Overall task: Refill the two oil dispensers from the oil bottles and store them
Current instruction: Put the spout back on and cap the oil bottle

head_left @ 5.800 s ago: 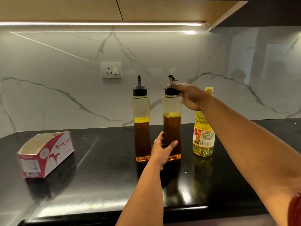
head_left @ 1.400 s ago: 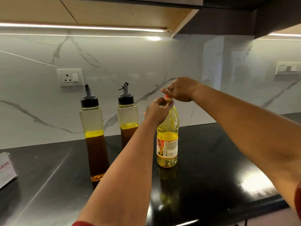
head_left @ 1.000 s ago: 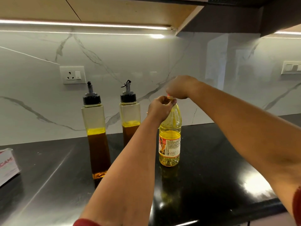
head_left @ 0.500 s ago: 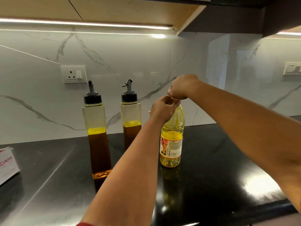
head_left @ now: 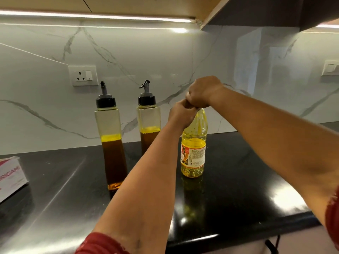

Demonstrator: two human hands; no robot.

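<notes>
Early stage: nothing poured yet, by my read.

My right hand [head_left: 202,92] sits over the top of the clear plastic bottle of pale yellow oil with the orange-and-white label [head_left: 194,149], fingers curled down around its cap. The cap itself is hidden under my fist, so I cannot tell whether it is loose or still tight. My left hand [head_left: 180,113] is wrapped round the bottle's neck just below, bracing it; the two hands touch. The bottle stands upright on the glossy black countertop [head_left: 238,180], near the marble-look white backsplash [head_left: 165,61].

Oil level in the bottle sits around the shoulder, above the label. Plenty to pour from.

The near tall square clear dispenser with black cap and closed spout [head_left: 111,142] stands to the left, dark amber oil up to a little over half, clear space above. The far tall square clear dispenser with black cap and flipped-up spout lever [head_left: 148,118] stands between it and the bottle, partly behind my left forearm; similar level. Both caps are still on.

Only one oil bottle is in view. A second is not visible.

Left to do, as I judge it: get this cap off, uncap both dispensers, top up each, recap everything, then put them away. Where they get stored is not shown.

Also present: a white-and-pink cardboard box [head_left: 11,173] at the left edge, and a white wall socket [head_left: 83,75] above the dispensers.
</notes>
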